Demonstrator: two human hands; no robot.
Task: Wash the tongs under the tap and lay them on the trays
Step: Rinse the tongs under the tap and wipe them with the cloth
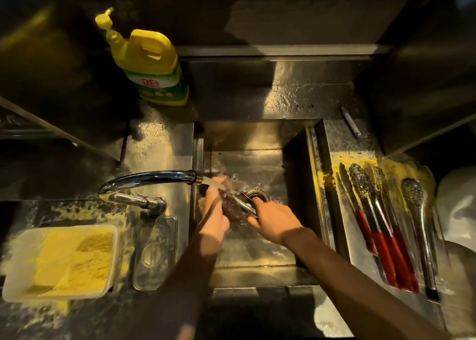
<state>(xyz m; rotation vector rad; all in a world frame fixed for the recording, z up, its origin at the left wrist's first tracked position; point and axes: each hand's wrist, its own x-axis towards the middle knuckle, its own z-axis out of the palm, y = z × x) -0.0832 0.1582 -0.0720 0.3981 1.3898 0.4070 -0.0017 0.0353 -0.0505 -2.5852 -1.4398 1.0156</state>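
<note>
Tongs [247,207] in L hand [215,212], R hand [275,222], under tap [154,178].

Back left of you a yellow detergent bottle [152,64] stands upright on the wet steel counter [296,100]. Near your left you have a white tub [14,267] of yellow powder [74,262], a clear plastic container [154,252] just beside it, and powder spilled around. A thin stick [350,121] lies back right

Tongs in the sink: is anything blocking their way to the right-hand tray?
Nothing visible blocks it. The tongs only need lifting over the sink's right wall to the tray, which already holds other tongs.
</note>
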